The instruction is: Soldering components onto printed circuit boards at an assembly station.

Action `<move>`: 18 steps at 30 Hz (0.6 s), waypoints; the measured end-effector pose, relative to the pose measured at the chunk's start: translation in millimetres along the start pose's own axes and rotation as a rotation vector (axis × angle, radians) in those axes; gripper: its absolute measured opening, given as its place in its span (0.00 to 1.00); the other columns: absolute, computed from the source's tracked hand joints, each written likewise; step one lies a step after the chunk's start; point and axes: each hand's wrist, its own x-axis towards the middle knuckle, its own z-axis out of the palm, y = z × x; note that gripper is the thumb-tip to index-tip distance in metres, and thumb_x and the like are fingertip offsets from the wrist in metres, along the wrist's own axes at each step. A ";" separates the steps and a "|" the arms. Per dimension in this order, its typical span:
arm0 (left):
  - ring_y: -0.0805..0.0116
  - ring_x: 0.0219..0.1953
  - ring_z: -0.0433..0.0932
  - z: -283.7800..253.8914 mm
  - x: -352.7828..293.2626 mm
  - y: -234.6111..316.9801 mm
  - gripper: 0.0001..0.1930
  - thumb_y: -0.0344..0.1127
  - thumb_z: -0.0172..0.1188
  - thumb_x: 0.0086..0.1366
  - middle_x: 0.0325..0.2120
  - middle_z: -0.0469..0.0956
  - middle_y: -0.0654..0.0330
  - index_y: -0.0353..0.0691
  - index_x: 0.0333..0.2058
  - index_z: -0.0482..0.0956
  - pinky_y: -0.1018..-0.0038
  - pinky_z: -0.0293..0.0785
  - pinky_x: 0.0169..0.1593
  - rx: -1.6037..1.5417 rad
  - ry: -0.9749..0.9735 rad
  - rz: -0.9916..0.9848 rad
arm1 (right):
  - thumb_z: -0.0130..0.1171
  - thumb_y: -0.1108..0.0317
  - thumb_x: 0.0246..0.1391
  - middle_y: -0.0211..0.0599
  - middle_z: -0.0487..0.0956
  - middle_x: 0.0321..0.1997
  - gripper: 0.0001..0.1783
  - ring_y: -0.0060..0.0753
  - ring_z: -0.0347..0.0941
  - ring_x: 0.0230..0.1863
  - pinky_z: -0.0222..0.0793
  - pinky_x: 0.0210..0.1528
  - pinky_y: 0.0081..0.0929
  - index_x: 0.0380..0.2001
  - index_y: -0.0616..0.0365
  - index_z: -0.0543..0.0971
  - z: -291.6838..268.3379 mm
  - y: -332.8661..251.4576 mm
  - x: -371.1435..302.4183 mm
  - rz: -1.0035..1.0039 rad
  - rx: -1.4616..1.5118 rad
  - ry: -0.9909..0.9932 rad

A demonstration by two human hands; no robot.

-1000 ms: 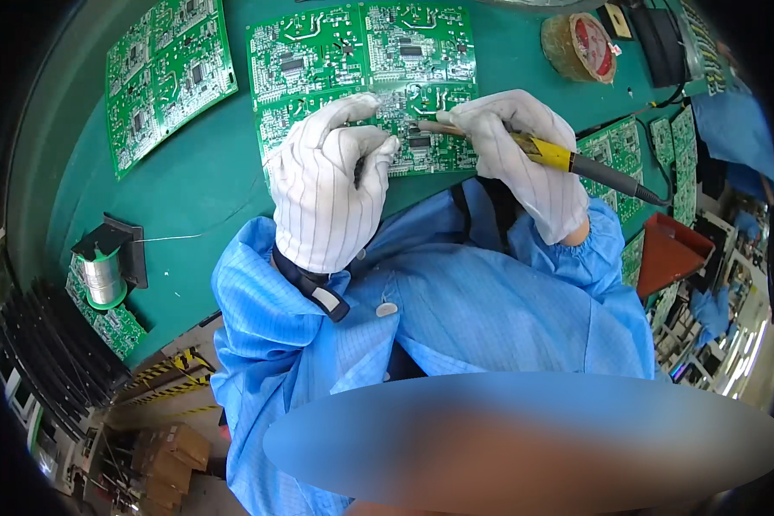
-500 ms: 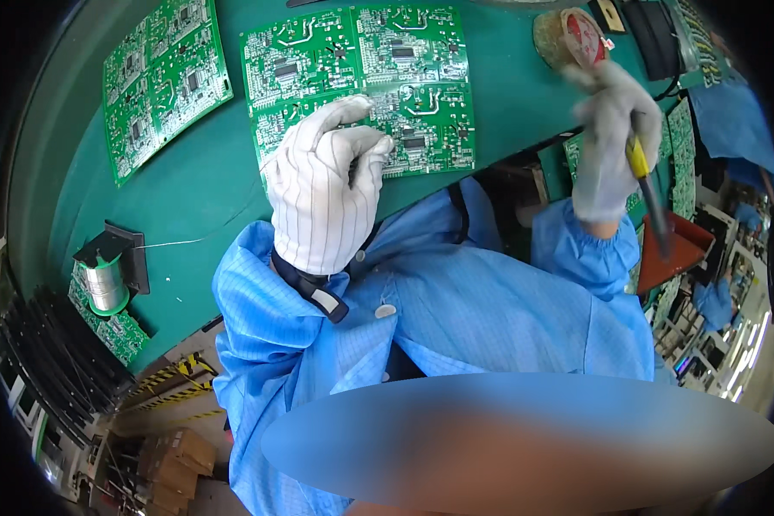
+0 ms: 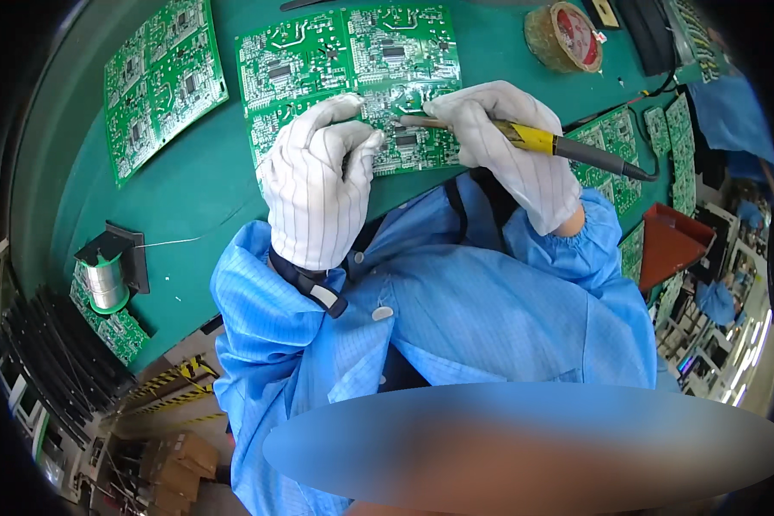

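Note:
My right hand (image 3: 512,150), in a white striped glove, grips a yellow and dark grey soldering iron (image 3: 533,139). The iron's tip is over the lower right part of a green circuit board panel (image 3: 396,52); I cannot tell whether it touches. My left hand (image 3: 314,193), gloved alike, rests over the panel's lower left, thumb and forefinger curled close together. Thin solder wire (image 3: 181,241) runs to that hand from a spool (image 3: 105,288) on a black holder at the left. The wire's end at the fingers is too fine to make out.
Another green panel (image 3: 163,86) lies at the left. A round pot (image 3: 563,39) with red inside stands at the back right. More boards (image 3: 611,138) and a reddish-brown tray (image 3: 672,245) are at the right. The iron's cable (image 3: 643,129) loops there. Black strips (image 3: 56,365) stand at the lower left.
My right hand has swung left from beside the round pot to the board panel, turning the iron's tip onto it. The panel has shifted slightly left; my left hand stays nearly in place.

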 end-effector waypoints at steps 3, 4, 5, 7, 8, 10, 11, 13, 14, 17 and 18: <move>0.55 0.48 0.81 0.8 -0.4 -0.1 0.07 0.31 0.69 0.61 0.47 0.83 0.56 0.44 0.38 0.81 0.60 0.75 0.51 -0.001 0.002 -0.004 | 0.62 0.66 0.62 0.34 0.86 0.37 0.08 0.32 0.83 0.36 0.78 0.40 0.26 0.40 0.57 0.83 1.1 2.9 1.0 0.006 -0.008 0.005; 0.55 0.48 0.81 0.9 -0.3 -0.3 0.07 0.31 0.69 0.61 0.47 0.83 0.57 0.44 0.38 0.81 0.61 0.75 0.52 0.014 -0.004 -0.006 | 0.62 0.66 0.62 0.34 0.86 0.37 0.07 0.31 0.83 0.36 0.78 0.40 0.27 0.40 0.57 0.83 0.8 2.8 0.1 0.019 -0.005 0.008; 0.56 0.49 0.80 1.1 -0.4 -0.3 0.08 0.31 0.69 0.61 0.48 0.83 0.58 0.45 0.38 0.82 0.61 0.75 0.52 0.021 -0.009 -0.010 | 0.61 0.69 0.62 0.32 0.85 0.37 0.07 0.26 0.80 0.34 0.77 0.38 0.24 0.41 0.57 0.84 0.6 2.1 -0.8 0.024 -0.010 0.008; 0.57 0.49 0.80 1.2 -0.9 0.2 0.08 0.31 0.70 0.60 0.48 0.83 0.60 0.46 0.38 0.82 0.61 0.74 0.53 0.030 -0.018 -0.021 | 0.59 0.73 0.63 0.28 0.83 0.38 0.09 0.17 0.75 0.29 0.74 0.33 0.19 0.42 0.56 0.86 0.8 0.8 -0.9 0.033 -0.018 0.007; 0.58 0.50 0.80 1.3 -1.2 0.6 0.08 0.31 0.70 0.60 0.48 0.83 0.61 0.46 0.38 0.82 0.61 0.73 0.54 0.032 -0.021 -0.029 | 0.60 0.70 0.63 0.30 0.84 0.37 0.07 0.21 0.78 0.30 0.76 0.34 0.21 0.40 0.57 0.85 0.9 0.4 -0.1 0.037 -0.029 0.001; 0.58 0.50 0.80 1.1 -1.9 1.3 0.08 0.32 0.70 0.60 0.49 0.83 0.62 0.47 0.38 0.82 0.62 0.72 0.54 0.039 -0.024 -0.039 | 0.62 0.66 0.63 0.35 0.86 0.36 0.07 0.30 0.83 0.33 0.78 0.38 0.27 0.37 0.58 0.83 0.8 0.0 2.4 0.044 -0.050 -0.011; 0.58 0.50 0.80 1.1 -2.1 1.5 0.08 0.32 0.70 0.60 0.49 0.82 0.63 0.47 0.38 0.82 0.62 0.72 0.54 0.044 -0.025 -0.040 | 0.62 0.66 0.63 0.35 0.86 0.35 0.08 0.30 0.83 0.33 0.78 0.37 0.27 0.37 0.59 0.83 0.5 -0.1 3.3 0.036 -0.067 -0.014; 0.58 0.50 0.79 1.2 -2.3 1.5 0.08 0.32 0.70 0.60 0.49 0.82 0.63 0.48 0.38 0.82 0.62 0.72 0.54 0.046 -0.025 -0.039 | 0.62 0.65 0.63 0.36 0.86 0.34 0.08 0.30 0.82 0.32 0.78 0.37 0.27 0.37 0.59 0.83 -0.5 -0.1 4.0 0.019 -0.103 -0.018; 0.58 0.50 0.80 1.3 -2.2 1.2 0.08 0.32 0.69 0.60 0.49 0.82 0.63 0.48 0.38 0.82 0.62 0.72 0.54 0.044 -0.025 -0.037 | 0.62 0.65 0.63 0.36 0.86 0.33 0.08 0.30 0.82 0.32 0.78 0.36 0.27 0.37 0.59 0.83 -0.8 0.0 4.0 0.015 -0.095 -0.016; 0.58 0.50 0.79 1.2 -2.5 1.0 0.08 0.32 0.69 0.60 0.49 0.82 0.63 0.48 0.38 0.82 0.61 0.72 0.54 0.039 -0.024 -0.034 | 0.62 0.65 0.63 0.36 0.86 0.33 0.09 0.30 0.82 0.31 0.78 0.36 0.27 0.36 0.59 0.83 -1.0 0.8 3.6 0.014 -0.075 -0.008; 0.58 0.50 0.79 1.2 -2.8 1.0 0.08 0.32 0.69 0.60 0.49 0.82 0.63 0.48 0.39 0.82 0.61 0.71 0.54 0.034 -0.022 -0.033 | 0.62 0.65 0.63 0.36 0.86 0.33 0.09 0.30 0.82 0.31 0.78 0.36 0.27 0.36 0.59 0.83 -0.6 1.1 3.9 0.023 -0.072 -0.006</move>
